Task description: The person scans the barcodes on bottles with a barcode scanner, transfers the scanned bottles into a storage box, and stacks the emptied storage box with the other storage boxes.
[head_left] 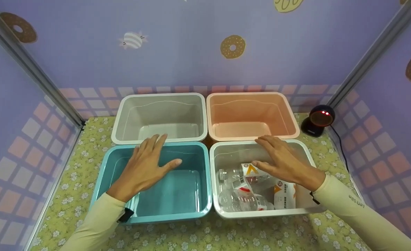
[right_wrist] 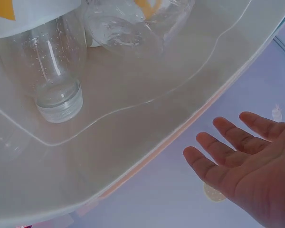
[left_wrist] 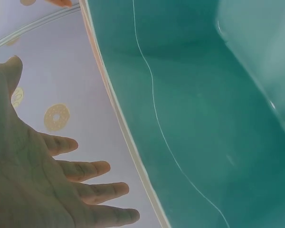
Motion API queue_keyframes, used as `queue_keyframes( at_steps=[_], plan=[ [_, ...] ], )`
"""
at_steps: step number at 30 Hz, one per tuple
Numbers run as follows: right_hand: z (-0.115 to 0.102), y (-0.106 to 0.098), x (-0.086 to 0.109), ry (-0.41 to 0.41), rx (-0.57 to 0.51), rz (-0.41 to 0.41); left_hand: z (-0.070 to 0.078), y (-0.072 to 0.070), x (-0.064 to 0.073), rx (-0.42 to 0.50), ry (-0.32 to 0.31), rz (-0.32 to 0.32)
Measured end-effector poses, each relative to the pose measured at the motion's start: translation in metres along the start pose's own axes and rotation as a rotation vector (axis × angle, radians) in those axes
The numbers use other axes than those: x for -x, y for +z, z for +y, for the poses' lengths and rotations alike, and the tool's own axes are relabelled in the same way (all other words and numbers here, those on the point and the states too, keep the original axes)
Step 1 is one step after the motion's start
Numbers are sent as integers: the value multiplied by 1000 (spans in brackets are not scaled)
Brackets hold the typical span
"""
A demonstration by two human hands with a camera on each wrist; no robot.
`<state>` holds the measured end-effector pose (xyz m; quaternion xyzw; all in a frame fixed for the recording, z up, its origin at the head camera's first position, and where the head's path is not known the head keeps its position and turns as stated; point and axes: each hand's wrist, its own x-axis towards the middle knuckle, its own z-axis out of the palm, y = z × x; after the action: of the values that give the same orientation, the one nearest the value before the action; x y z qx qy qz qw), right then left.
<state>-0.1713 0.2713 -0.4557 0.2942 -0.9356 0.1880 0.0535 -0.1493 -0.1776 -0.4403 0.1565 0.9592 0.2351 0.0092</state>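
My left hand [head_left: 144,167] hovers above the blue basin [head_left: 207,195], fingers straight and thumb spread, holding nothing. In the left wrist view its palm and spread fingers show beside the basin's wall [left_wrist: 190,118]. Over the front right white basin [head_left: 223,213] hangs my right hand [head_left: 285,162], also with straight fingers and nothing in it. Several clear plastic bottles [head_left: 229,200] with white labels lie in that basin. One label [head_left: 285,195] carries orange marks and dark print. The right wrist view shows a capped bottle [right_wrist: 59,102] inside, apart from the hand.
Behind stand a grey-white basin [head_left: 116,122] on the left and an orange basin [head_left: 252,113] on the right. A black scanner [head_left: 318,120] with red lights and a cable [head_left: 341,150] sits at the far right. Purple walls [head_left: 191,59] enclose the flowered tabletop [head_left: 177,237].
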Motion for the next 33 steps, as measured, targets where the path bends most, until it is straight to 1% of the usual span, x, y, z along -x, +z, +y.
queue_keyframes(
  at_steps=[6, 9, 14, 18, 23, 29, 33],
  plan=[
    [0, 1, 3, -32, 36, -16, -4, -6, 16, 1, -24, 0],
    [0, 1, 4, -39, 50, -23, -6, -9, 22, -9, -22, 9],
    [0, 4, 6, -52, 46, -35, -8, -12, 29, -2, -44, 7],
    [-1, 6, 7, -50, 30, -60, -11, -14, 35, 11, -66, 4],
    [-1, 7, 8, -50, 36, -64, -16, -14, 42, 26, -74, 1],
    [-1, 7, 10, -55, 49, -46, -23, -13, 52, 41, -63, 17],
    [-1, 5, 13, -59, 23, -36, -29, -12, 60, 50, -56, 37]
  ],
)
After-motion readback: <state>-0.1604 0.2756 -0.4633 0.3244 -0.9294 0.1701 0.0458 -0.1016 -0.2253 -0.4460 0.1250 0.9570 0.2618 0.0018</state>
